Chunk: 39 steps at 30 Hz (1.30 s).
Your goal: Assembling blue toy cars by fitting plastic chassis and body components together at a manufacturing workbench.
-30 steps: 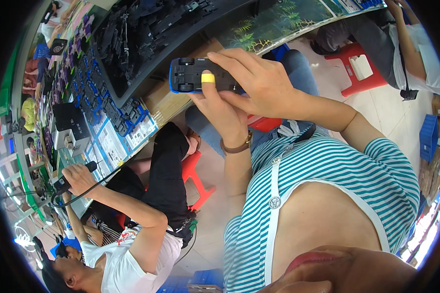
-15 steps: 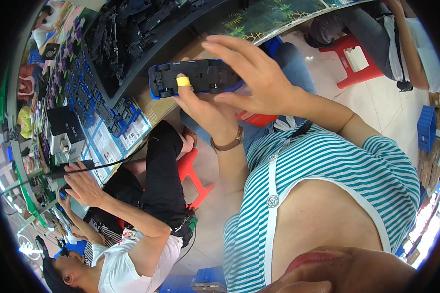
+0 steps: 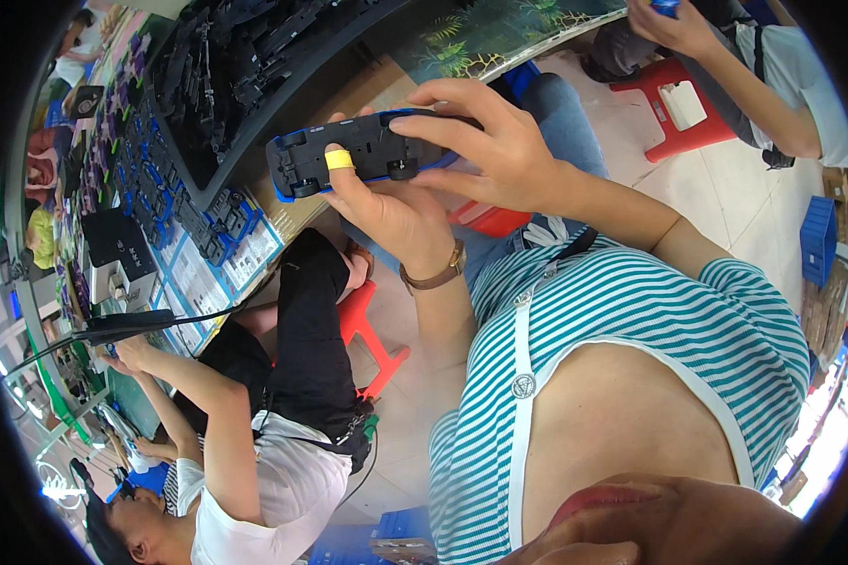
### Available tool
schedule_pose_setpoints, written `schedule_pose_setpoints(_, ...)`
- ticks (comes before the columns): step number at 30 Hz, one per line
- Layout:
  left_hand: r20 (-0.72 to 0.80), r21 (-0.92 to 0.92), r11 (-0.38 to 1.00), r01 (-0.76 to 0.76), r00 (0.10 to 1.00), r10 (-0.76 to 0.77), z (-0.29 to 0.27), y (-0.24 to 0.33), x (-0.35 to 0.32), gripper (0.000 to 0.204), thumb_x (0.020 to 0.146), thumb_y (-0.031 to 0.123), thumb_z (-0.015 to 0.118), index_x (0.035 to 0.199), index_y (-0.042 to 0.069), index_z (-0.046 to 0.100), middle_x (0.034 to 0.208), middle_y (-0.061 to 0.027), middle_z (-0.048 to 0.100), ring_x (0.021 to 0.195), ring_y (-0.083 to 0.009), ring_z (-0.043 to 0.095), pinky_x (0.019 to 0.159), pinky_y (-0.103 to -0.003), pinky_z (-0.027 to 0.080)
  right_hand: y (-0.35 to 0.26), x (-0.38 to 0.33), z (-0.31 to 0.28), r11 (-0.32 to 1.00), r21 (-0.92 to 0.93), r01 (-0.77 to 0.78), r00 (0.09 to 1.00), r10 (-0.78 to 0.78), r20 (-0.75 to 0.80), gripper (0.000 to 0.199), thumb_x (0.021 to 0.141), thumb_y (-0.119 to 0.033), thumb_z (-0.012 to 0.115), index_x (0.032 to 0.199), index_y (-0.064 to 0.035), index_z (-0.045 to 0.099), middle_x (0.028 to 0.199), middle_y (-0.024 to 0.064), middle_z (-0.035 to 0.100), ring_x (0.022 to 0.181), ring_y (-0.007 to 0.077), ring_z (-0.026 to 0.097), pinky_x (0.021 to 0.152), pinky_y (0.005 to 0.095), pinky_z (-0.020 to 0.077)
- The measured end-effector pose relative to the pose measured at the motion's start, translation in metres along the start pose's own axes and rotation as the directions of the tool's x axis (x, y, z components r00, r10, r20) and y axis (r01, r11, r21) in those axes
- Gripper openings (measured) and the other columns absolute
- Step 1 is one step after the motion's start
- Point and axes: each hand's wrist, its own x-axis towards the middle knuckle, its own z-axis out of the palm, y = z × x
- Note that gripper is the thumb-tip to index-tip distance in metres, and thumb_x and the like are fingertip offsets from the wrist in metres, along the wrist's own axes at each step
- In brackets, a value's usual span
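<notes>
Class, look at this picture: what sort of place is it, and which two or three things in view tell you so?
Probably a toy assembly workshop. Both hands hold a blue and black plastic toy car underside up, a long workbench carries heaps of black plastic parts, and other people sit working on red plastic stools.

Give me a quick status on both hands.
Left hand and right hand both grip the blue toy car, underside showing. Nothing blocking.

Teal-and-white striped sleeveless top [image 3: 650, 311], brown wristwatch [image 3: 433, 275].
</notes>
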Motion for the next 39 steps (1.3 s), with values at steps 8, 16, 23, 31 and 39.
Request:
schedule_pose_setpoints(8, -0.024, 0.038, 0.999, 0.007, 1.0, -0.007, -0.002, 0.001, 0.002, 0.034, 0.089, 0.019, 0.053, 0.117, 0.002, 0.042, 0.109, -0.0118, 0.051, 0.1, -0.024, 0.055, 0.083, -0.037, 0.051, 0.005, -0.001, -0.004, 0.996, 0.085, -0.02, 0.996, 0.013, 0.086, 0.056, 0.068, -0.022, 0.076, 0.119, -0.0068, 0.057, 0.109, 0.0134, 0.054, 0.096, 0.0258, 0.057, 0.076, 0.0329, 0.0508)
schedule_pose_setpoints(16, 0.026, 0.113, 0.989, -0.091, 0.996, 0.089, 0.001, -0.003, -0.001, 0.039, 0.09, 0.019, 0.052, 0.121, 0.001, 0.039, 0.117, -0.0131, 0.048, 0.106, -0.027, 0.053, 0.087, -0.04, 0.051, 0.008, 0.005, -0.007, 0.673, 0.477, -0.565, 0.825, 0.455, 0.335, 0.05, 0.087, -0.023, 0.06, 0.13, -0.0036, 0.045, 0.115, 0.0101, 0.052, 0.102, 0.0154, 0.053, 0.084, 0.0268, 0.0476)
schedule_pose_setpoints(23, 0.108, 0.097, 0.992, -0.076, 0.992, 0.066, 0.0, -0.001, -0.004, 0.044, 0.089, 0.026, 0.052, 0.124, 0.001, 0.038, 0.119, -0.0138, 0.047, 0.106, -0.0279, 0.053, 0.086, -0.04, 0.051, 0.007, -0.001, -0.003, 0.217, 0.648, -0.73, 0.66, 0.471, 0.585, 0.042, 0.09, -0.018, 0.058, 0.126, 0.0014, 0.047, 0.108, 0.0101, 0.06, 0.098, 0.0133, 0.056, 0.088, 0.0276, 0.046)
schedule_pose_setpoints(31, 0.088, 0.15, 0.983, -0.102, 0.992, 0.089, 0.003, -0.004, -0.003, 0.044, 0.089, 0.027, 0.052, 0.121, 0.0, 0.04, 0.113, -0.0156, 0.05, 0.101, -0.0279, 0.056, 0.084, -0.039, 0.052, 0.003, -0.01, 0.001, 0.258, 0.738, -0.623, 0.738, 0.507, 0.446, 0.039, 0.089, -0.016, 0.059, 0.121, 0.0042, 0.05, 0.113, 0.0112, 0.059, 0.104, 0.0154, 0.055, 0.09, 0.0291, 0.0452)
schedule_pose_setpoints(39, 0.193, 0.309, 0.903, -0.298, 0.95, 0.247, 0.004, -0.005, -0.006, 0.047, 0.087, 0.032, 0.053, 0.117, -0.002, 0.041, 0.103, -0.0193, 0.053, 0.097, -0.0277, 0.057, 0.083, -0.038, 0.051, -0.001, -0.011, 0.003, 0.231, 0.751, -0.618, 0.739, 0.495, 0.456, 0.038, 0.089, -0.016, 0.058, 0.12, 0.0043, 0.051, 0.112, 0.0122, 0.059, 0.106, 0.0172, 0.055, 0.092, 0.0307, 0.044)
